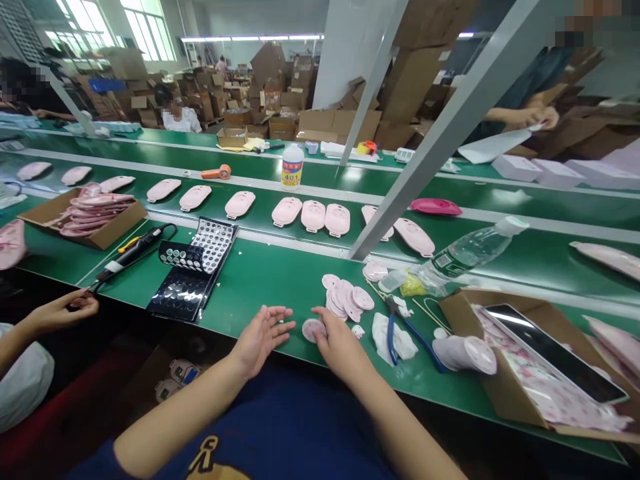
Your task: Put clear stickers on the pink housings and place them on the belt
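Observation:
Low over the green bench, my right hand (337, 340) pinches a small round pale-pink disc (312, 329) at the bench's near edge. My left hand (261, 339) is beside it, fingers apart and holding nothing. Just beyond the right hand lies a loose pile of similar discs (345, 297). A white scrap of tissue (400, 343) rests to the right, with blue-handled pliers (392, 337) across it. Farther right, a stack of round discs (465, 354) lies on its side. Black sheets with round stickers (213, 247) lie up and left of my left hand.
Pink plastic shells (287, 212) line the green belt beyond a metal rail. A cardboard box (493, 380) holding pink parts and a tablet (555, 352) stands right, near a tilted clear bottle (470, 253). A slanted metal post (440, 147) crosses the view. At left, a co-worker's hand (63, 312) touches a black tool (133, 252).

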Demonstrator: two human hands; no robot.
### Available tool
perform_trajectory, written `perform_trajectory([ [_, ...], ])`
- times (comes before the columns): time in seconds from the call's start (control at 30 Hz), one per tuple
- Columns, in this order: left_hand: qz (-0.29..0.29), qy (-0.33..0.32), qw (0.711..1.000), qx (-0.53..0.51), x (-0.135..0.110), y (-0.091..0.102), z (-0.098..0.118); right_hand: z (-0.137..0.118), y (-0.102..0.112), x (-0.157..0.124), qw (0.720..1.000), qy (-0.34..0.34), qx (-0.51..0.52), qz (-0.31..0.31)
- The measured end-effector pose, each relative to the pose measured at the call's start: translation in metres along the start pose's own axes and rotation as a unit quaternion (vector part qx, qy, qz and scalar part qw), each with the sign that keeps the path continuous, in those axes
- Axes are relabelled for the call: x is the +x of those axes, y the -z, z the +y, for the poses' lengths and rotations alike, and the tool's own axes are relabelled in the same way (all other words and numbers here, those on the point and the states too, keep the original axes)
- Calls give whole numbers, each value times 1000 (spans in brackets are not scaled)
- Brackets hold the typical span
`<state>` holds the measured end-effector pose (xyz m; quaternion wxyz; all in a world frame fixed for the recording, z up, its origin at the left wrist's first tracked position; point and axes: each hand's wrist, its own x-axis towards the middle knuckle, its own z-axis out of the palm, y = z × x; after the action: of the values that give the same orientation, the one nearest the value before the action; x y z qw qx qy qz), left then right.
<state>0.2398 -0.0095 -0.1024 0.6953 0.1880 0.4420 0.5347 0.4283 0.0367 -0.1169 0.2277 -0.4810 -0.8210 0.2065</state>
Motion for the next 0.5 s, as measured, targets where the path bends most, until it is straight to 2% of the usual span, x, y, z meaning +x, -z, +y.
perform_trajectory([
  [0.1, 25, -73, 996, 47, -10, 29, 11, 19, -1, -6, 998, -37, 15, -57],
  [0.2, 14, -117, 988, 100, -24, 54, 17, 36, 6, -12, 999, -34, 11, -40],
  [0.27, -24, -118, 984, 133, -28, 58, 17, 44, 12, -6, 999, -29, -1, -36],
  [0.33, -75, -120, 978, 155, -20, 47, 18, 43, 16, 11, 998, -12, -17, -59],
  [0.4, -139, -131, 965, 180, -2, 23, 27, 33, 12, 37, 992, 16, -40, -118],
  [0.5, -244, -152, 929, 235, 29, -17, 60, 17, -9, 75, 971, 82, -92, -203],
])
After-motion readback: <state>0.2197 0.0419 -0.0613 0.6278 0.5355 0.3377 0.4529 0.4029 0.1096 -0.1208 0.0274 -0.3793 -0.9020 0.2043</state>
